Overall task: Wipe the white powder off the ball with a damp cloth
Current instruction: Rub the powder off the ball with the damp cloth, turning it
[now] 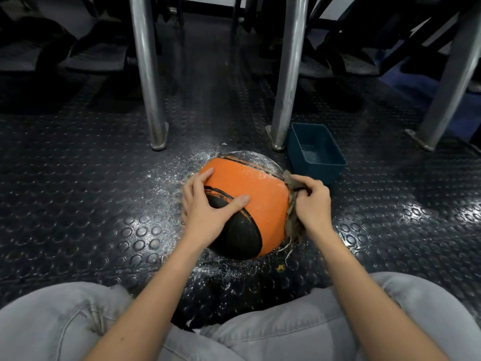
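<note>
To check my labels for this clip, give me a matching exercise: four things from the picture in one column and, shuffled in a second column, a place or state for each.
Things
1. ball
2. cloth
3. tub
4. left hand

Places or states
A. pinched by the right hand against the ball's right side
B. spread on the ball's left side
C. orange and black, on the studded floor
D. dark blue, beside a metal leg

Pairs: 1-C, 2-A, 3-D, 4-B
</note>
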